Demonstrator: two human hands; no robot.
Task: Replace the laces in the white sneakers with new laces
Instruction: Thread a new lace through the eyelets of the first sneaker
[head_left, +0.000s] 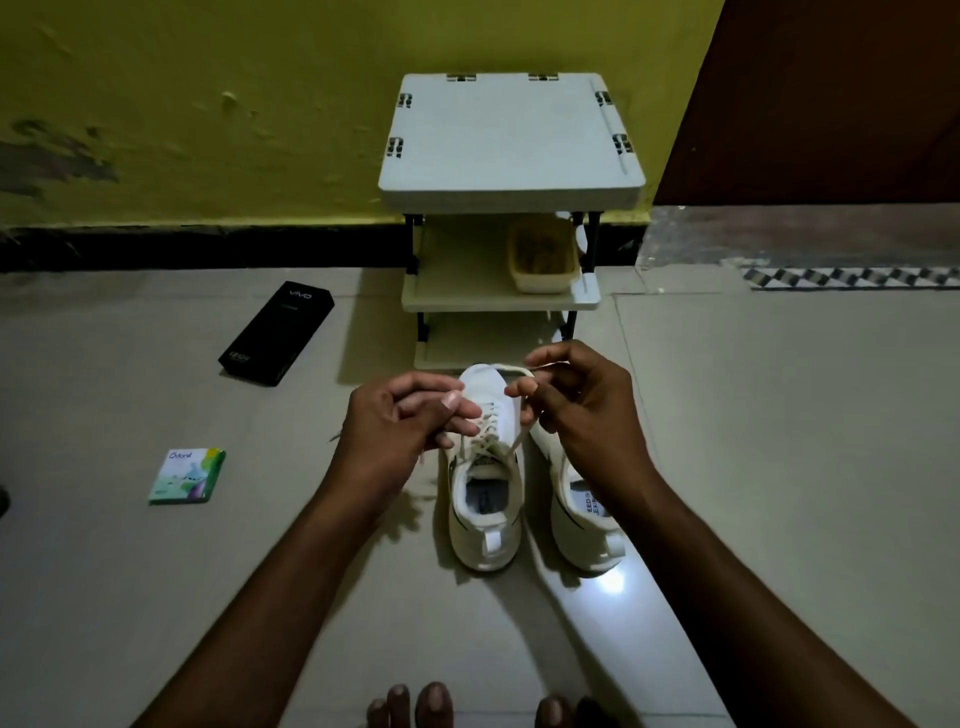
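Toes (415, 701), left hand (400, 415), right hand (576, 400) — each pinching lace (516, 444), sneaker (488, 540) beneath.

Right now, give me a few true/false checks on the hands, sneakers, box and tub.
1. The right hand pinches a lace of the left sneaker. True.
2. The black box stands on the shelf. False: it lies on the floor, left of the shelf.
3. The right sneaker stands beside the left one. True.
4. The tub sits on the shelf's top board. False: it sits on a lower board.
5. The green packet lies right of the sneakers. False: left.
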